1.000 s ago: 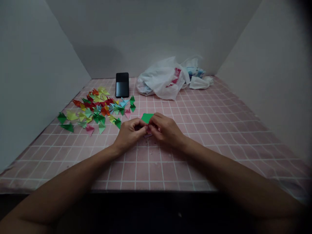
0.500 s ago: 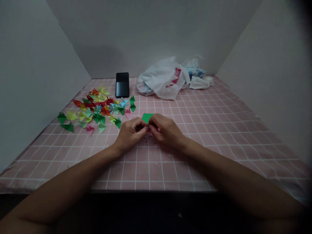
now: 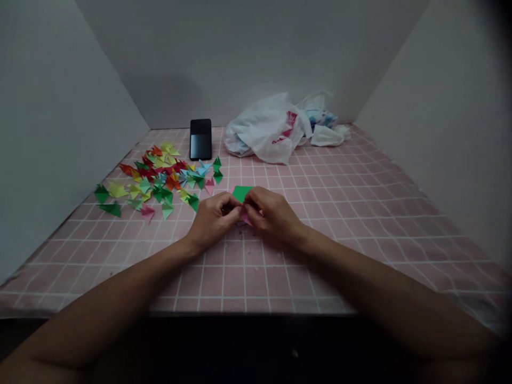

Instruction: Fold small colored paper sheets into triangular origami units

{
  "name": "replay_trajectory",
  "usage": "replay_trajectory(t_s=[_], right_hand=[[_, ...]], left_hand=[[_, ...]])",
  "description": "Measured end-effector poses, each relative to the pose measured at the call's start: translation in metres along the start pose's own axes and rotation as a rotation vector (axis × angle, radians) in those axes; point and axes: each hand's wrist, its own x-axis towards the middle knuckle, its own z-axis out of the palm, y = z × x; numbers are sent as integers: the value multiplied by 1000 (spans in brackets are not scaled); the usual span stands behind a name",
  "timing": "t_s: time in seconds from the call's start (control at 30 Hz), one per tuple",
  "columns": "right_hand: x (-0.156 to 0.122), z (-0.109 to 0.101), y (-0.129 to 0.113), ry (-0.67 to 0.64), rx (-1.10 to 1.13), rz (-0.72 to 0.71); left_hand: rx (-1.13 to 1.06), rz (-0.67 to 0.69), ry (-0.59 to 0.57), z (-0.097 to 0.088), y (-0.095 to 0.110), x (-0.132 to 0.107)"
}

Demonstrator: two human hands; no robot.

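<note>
My left hand (image 3: 212,218) and my right hand (image 3: 272,213) meet at the middle of the table, fingertips pinched together on a small pink folded paper (image 3: 245,216). Most of that paper is hidden by my fingers. A green paper piece (image 3: 241,192) lies on the table just behind my fingertips, touching them or close to them. Both wrists rest low over the pink checked tablecloth (image 3: 344,213).
A pile of several folded paper triangles (image 3: 160,178) in many colours spreads at the left. A black phone (image 3: 200,138) leans at the back. White plastic bags (image 3: 276,130) lie at the back centre. Grey walls close in on three sides.
My fingers have shifted slightly on the pink paper, showing a little more of it between them. Both hands stay in the same place.
</note>
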Motion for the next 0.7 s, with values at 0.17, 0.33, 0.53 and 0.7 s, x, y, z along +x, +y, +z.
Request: replay_trajectory(t_s=[0.17, 0.33, 0.53, 0.7], right_hand=[[1, 1, 2, 23, -11, 34], [0, 0, 0, 17, 74, 53], [1, 0, -1, 25, 58, 75], [0, 1, -2, 37, 61, 82]], left_hand=[[18, -1, 21, 0, 0, 0], [16, 2, 36, -1, 0, 1], [-35, -7, 45, 0, -1, 1], [-21, 19, 46, 0, -1, 1]])
